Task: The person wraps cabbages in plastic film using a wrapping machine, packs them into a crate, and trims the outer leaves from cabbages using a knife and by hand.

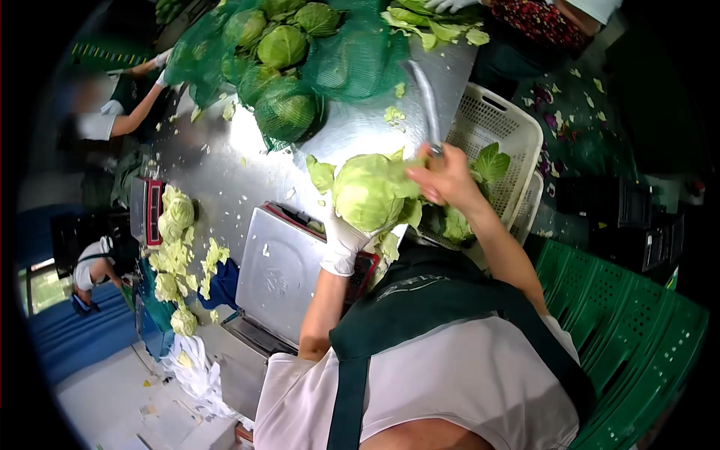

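A pale green cabbage point(366, 193) with loosened outer leaves rests in my left hand point(343, 241), which wears a white glove and is wrapped round its underside. My bare right hand point(448, 180) is beside the cabbage's right side, its fingers closed round the handle of a knife point(426, 101). The curved blade points up and away over the metal table point(360, 131). Loose leaves hang below the cabbage near my right wrist.
Cabbages in green netting point(285, 109) lie at the table's far side. A white perforated crate point(529, 124) stands at the right, above green crates point(622, 322). A metal scale point(281, 274) is left of my body. Co-workers' gloved hands point(163, 60) are at the far left.
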Available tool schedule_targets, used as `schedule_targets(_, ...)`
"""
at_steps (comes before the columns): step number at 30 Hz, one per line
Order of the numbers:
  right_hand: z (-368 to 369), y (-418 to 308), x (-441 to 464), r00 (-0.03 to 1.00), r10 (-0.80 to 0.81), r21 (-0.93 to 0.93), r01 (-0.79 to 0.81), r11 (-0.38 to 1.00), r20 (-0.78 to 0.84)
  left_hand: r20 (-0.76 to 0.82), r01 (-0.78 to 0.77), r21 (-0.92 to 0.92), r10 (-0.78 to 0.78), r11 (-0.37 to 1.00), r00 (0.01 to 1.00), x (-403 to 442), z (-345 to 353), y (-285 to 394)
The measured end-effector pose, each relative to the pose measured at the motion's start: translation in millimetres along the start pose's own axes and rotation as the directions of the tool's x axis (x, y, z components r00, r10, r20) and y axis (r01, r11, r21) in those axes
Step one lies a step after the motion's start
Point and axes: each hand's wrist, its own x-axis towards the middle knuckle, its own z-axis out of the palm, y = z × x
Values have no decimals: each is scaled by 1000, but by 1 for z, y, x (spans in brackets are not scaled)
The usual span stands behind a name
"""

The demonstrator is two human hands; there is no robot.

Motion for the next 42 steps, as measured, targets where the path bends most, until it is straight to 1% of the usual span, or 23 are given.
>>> schedule_targets(2, -11, -24, -28, 977, 154, 35, -161, 986, 148, 10, -40, -108, 42, 993, 999, 4, -9, 3)
schedule_targets(4, -43, -14, -42, 909, 126, 78, -171, 982, 398, 102, -43, -222, 67, 974, 992, 13, -9, 7)
schedule_targets(5, -59, -12, -45, 904, 132, 72, -176, 982, 407, 102, -102, -163, 119, 981, 988, 11, -1, 9)
schedule_targets(7, -89, -8, -49, 836, 508, -272, -450, 851, 206, 159, -184, -124, 203, 975, 966, 13, 4, 16)
schedule_targets(8, -100, 0, -48, 834, 508, -282, -445, 850, 216, 162, -196, -132, 216, 972, 963, 15, 8, 22)
schedule_targets(9, -110, 13, -47, 956, 274, -642, -147, 752, 101, 157, -232, -142, 254, 962, 954, 13, 14, 27)
schedule_targets(10, -119, 28, -44, 994, -21, -894, 106, 435, 108, 153, -271, -151, 293, 951, 944, 11, 17, 34)
schedule_targets(11, -129, 44, -43, 974, -207, -894, 170, 414, 90, 140, -307, -183, 334, 934, 932, 10, 15, 44)
schedule_targets(12, -121, 38, -42, 971, -212, -891, 192, 412, 111, 143, -326, -188, 355, 926, 924, 6, 16, 55)
schedule_targets(14, -99, 19, -44, 964, 135, -498, -236, 834, -230, -42, -475, -326, 490, 817, 871, -7, 20, 82)
schedule_targets(16, -91, 18, -42, 950, 177, -444, -279, 852, -257, -8, -598, -413, 654, 687, 757, -12, 1, 126)
schedule_targets(19, -83, 29, -40, 931, 230, -359, -325, 875, -281, -190, -769, -456, 795, 447, 575, -26, -42, 197)
schedule_targets(22, -77, 46, -44, 919, 308, -330, -379, 865, -247, -266, -775, -586, 847, 236, 460, -50, -88, 247)
schedule_targets(27, -66, 67, -52, 921, 359, -384, -389, 838, -150, -503, -833, -534, 738, 143, 449, -56, -211, 314)
schedule_targets(29, -59, 63, -50, 892, 423, -387, -450, 805, -158, -568, -958, -228, 775, 176, 277, -43, -232, 337)
schedule_targets(30, -58, 68, -51, 919, 372, -391, -393, 832, -133, -575, -945, -180, 750, 273, 326, -48, -157, 318)
schedule_targets(31, -56, 69, -50, 924, 361, -408, -379, 830, -124, -418, -958, 66, 880, 278, 227, -37, -125, 320)
schedule_targets(35, -50, 74, -48, 905, 392, -382, -426, 820, -166, 61, -834, 524, 969, 174, 240, 50, 10, 329)
schedule_targets(36, -52, 76, -47, 904, 402, -378, -425, 822, -144, 287, -838, 532, 905, 122, 314, 73, 37, 325)
schedule_targets(37, -52, 76, -49, 893, 419, -359, -449, 818, -160, 290, -789, 573, 846, 221, 448, 103, 63, 326)
schedule_targets(38, -52, 75, -49, 882, 436, -342, -471, 813, -177, 290, -659, 738, 811, 148, 507, 128, 98, 316)
schedule_targets(40, -48, 66, -49, 872, 438, -331, -489, 807, -220, 389, -352, 906, 785, -233, 482, 185, 125, 319)
schedule_targets(42, -52, 74, -51, 867, 419, -396, -497, 772, -271, 283, 69, 929, 817, -364, 503, 219, 154, 324)
